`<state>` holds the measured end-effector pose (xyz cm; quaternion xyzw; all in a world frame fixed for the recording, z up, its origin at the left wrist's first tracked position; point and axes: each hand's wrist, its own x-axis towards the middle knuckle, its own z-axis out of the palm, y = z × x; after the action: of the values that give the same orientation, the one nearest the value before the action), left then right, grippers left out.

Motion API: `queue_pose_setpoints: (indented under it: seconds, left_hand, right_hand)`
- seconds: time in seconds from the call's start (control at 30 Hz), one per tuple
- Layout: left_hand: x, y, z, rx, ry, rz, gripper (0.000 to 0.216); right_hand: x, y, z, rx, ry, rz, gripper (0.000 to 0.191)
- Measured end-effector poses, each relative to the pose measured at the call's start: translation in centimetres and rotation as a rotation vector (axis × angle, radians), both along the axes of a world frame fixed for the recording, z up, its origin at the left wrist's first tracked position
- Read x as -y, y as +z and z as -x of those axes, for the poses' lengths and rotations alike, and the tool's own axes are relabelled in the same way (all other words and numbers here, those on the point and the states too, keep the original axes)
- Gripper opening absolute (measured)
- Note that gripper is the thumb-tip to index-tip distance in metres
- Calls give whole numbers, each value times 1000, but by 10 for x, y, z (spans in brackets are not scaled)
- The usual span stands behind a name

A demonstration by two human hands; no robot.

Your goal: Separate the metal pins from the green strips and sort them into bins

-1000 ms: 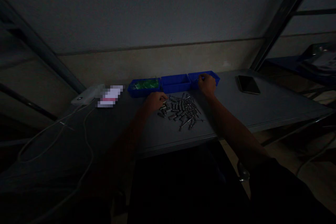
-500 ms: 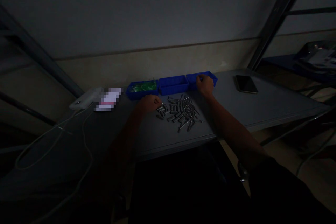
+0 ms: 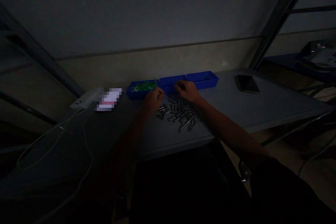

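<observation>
My left hand (image 3: 154, 100) is closed in a pinch on a small thin metal pin (image 3: 164, 94), just in front of the left blue bin (image 3: 136, 95). Its tip sticks out to the right of the fingers. Fingers bent and a little apart, my right hand (image 3: 189, 91) hovers at the front of the middle blue bin (image 3: 168, 78); I see nothing between them. Beneath and between both hands lies a loose pile of small shiny metal cylinders and pins (image 3: 181, 112) on the grey table (image 3: 157, 136). The right hand covers the pile's back edge.
Green pieces in clear plastic (image 3: 144, 86) fill the left bin. The right blue bin (image 3: 203, 84) stands at the row's end. A dark phone (image 3: 247, 84) lies further right. On the left are a blurred-out lit screen (image 3: 109, 99), a white device (image 3: 85, 98) and pale cables (image 3: 84, 129).
My right hand has moved left from the right bin to the middle bin. My left hand has risen from the pile's left edge, and a thin pin now shows in its fingers.
</observation>
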<state>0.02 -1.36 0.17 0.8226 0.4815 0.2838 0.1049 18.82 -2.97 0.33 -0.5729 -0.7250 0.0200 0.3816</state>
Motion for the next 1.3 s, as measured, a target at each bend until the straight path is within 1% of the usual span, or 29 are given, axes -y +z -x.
queue_pose_setpoints:
  seconds: [0.07,0.13,0.3,0.47,0.6,0.73,0.9,1.1,1.2,1.3]
  left_hand:
    - [3,2,-3,65,-25,-13,15]
    - [6,3,-5,109,-48,-12,15]
    - [5,3,-6,163,-86,-37,14]
    - [4,2,-6,220,-88,-52,15]
    - [5,4,-6,235,-92,-50,17]
    - [5,8,-3,225,-80,-46,15]
    - [2,8,-1,198,-59,-59,15]
    - [1,5,-1,152,4,-56,21]
    - [2,5,-3,133,15,-69,25]
    - [4,5,-5,111,22,-72,29]
  right_hand:
    - [3,-1,10,57,139,32,26]
    - [4,-3,15,78,221,46,23]
    - [8,1,13,18,296,35,18]
    - [10,4,12,2,366,70,14]
    - [6,0,14,13,356,36,13]
    - [3,1,11,-6,289,-7,17]
    - [2,4,6,-36,219,0,22]
    - [5,3,8,-63,256,19,20]
    - [7,4,10,-49,282,20,19]
    - [7,6,10,-37,272,11,21]
